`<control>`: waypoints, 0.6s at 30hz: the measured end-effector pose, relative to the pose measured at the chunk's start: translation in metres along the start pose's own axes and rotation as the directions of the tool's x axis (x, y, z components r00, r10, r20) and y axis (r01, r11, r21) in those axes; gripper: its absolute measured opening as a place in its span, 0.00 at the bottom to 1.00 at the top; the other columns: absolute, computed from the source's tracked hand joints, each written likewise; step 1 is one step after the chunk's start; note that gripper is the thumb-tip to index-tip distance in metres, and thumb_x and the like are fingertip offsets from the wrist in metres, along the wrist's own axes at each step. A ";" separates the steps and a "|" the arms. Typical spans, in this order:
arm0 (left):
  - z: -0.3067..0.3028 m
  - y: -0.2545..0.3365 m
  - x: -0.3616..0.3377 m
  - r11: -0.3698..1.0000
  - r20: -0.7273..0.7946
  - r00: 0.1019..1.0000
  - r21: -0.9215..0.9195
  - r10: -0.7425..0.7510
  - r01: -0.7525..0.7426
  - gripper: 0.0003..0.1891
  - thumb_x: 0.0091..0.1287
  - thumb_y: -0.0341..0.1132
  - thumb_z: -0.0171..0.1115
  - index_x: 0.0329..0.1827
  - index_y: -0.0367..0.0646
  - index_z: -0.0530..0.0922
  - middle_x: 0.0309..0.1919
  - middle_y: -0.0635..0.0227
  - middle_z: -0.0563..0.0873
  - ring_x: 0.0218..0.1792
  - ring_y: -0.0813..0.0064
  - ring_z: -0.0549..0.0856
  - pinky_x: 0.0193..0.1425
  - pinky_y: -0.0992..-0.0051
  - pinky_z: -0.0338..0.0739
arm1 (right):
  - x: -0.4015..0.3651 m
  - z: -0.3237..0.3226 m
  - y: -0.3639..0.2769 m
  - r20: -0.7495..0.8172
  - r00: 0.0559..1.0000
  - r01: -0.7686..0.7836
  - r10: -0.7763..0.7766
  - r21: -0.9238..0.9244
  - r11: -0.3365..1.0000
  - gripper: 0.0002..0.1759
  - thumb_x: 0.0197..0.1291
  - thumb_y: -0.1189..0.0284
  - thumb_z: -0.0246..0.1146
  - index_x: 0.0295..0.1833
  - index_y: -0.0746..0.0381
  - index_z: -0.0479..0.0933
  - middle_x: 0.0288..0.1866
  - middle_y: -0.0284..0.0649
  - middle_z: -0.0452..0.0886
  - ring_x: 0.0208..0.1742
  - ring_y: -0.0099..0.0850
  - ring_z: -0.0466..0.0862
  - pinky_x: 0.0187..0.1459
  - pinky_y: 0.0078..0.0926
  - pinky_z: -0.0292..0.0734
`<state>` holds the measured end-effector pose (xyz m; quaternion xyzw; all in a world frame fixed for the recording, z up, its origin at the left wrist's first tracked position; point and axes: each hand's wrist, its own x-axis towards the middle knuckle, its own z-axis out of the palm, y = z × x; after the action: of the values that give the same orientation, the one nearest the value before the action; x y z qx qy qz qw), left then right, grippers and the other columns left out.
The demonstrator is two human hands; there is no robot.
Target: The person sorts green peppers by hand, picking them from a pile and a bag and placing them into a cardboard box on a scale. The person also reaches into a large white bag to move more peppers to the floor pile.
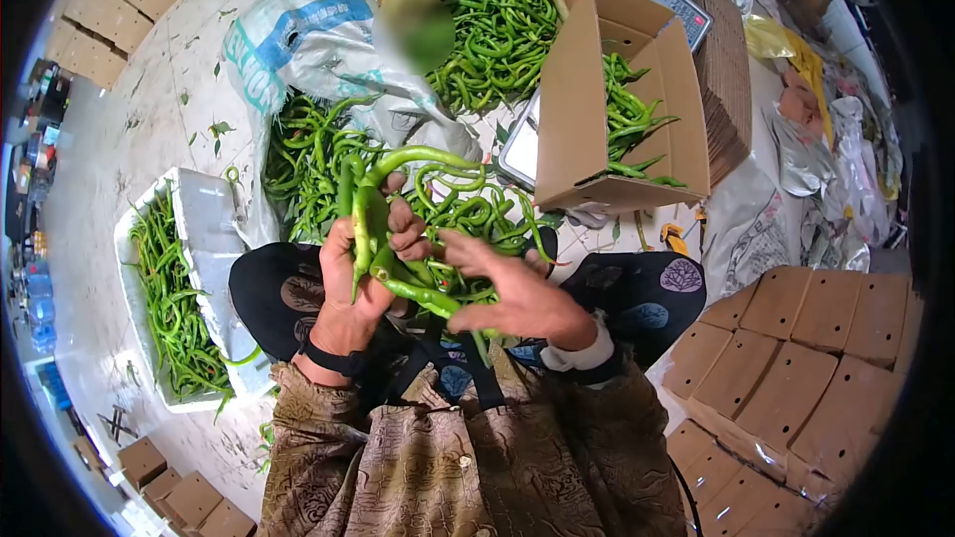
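Note:
Several long green chili peppers (pixel 360 214) are bunched in my left hand (pixel 350 273), its fingers wrapped round them above my lap. One thick pepper curves away from the bunch to the right, and another (pixel 423 296) slants across toward my right hand (pixel 522 293). That hand is slightly blurred, its fingers stretched out and its thumb apart, close beside the bunch. Just beyond my hands, loose curled peppers (pixel 477 214) lie by the mouth of a white woven sack (pixel 328 40) with more peppers spilling out.
A cardboard box (pixel 574 129) partly filled with peppers stands tilted near a digital scale (pixel 662 0). A large pepper heap (pixel 494 20) lies ahead. On the left sits a foam box (pixel 214 268) of peppers; stacked cartons (pixel 796 368) stand at right.

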<state>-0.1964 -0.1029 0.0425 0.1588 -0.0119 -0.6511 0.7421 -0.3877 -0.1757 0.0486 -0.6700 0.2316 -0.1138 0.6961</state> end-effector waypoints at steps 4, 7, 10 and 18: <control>-0.002 -0.005 -0.001 0.992 -0.002 0.996 0.086 -0.093 0.092 0.32 0.61 0.39 0.58 0.69 0.34 0.65 0.35 0.67 0.72 0.32 0.76 0.71 0.37 0.75 0.69 | 0.017 0.012 -0.010 0.306 0.933 -0.161 0.188 -0.112 0.981 0.34 0.63 0.61 0.67 0.66 0.70 0.65 0.62 0.50 0.76 0.64 0.37 0.76 0.64 0.33 0.70; 0.003 -0.005 -0.004 0.986 0.009 0.995 0.140 -0.098 0.095 0.33 0.60 0.36 0.57 0.69 0.31 0.63 0.40 0.60 0.78 0.43 0.67 0.80 0.51 0.69 0.76 | 0.019 0.023 0.011 0.214 0.973 -0.129 0.086 0.195 0.972 0.31 0.63 0.62 0.68 0.63 0.70 0.68 0.56 0.44 0.79 0.56 0.27 0.77 0.60 0.29 0.71; -0.004 -0.002 -0.002 0.962 0.089 0.994 0.269 -0.069 0.043 0.34 0.58 0.32 0.59 0.69 0.30 0.63 0.44 0.57 0.78 0.46 0.66 0.81 0.55 0.68 0.77 | 0.012 0.023 0.008 0.126 0.989 -0.080 0.081 -0.012 0.997 0.28 0.64 0.61 0.67 0.61 0.69 0.69 0.51 0.43 0.80 0.52 0.26 0.77 0.57 0.28 0.72; -0.004 -0.004 -0.001 0.890 -0.188 0.979 0.429 -0.078 0.154 0.24 0.64 0.24 0.58 0.65 0.34 0.68 0.52 0.59 0.81 0.52 0.68 0.83 0.59 0.66 0.80 | -0.009 0.007 0.016 0.012 0.997 -0.076 0.075 0.297 0.952 0.27 0.65 0.67 0.67 0.64 0.66 0.66 0.53 0.37 0.78 0.48 0.21 0.77 0.47 0.23 0.74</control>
<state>-0.1995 -0.1016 0.0375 0.3769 -0.0881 -0.6591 0.6448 -0.3948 -0.1640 0.0348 -0.5482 0.2371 -0.1206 0.7929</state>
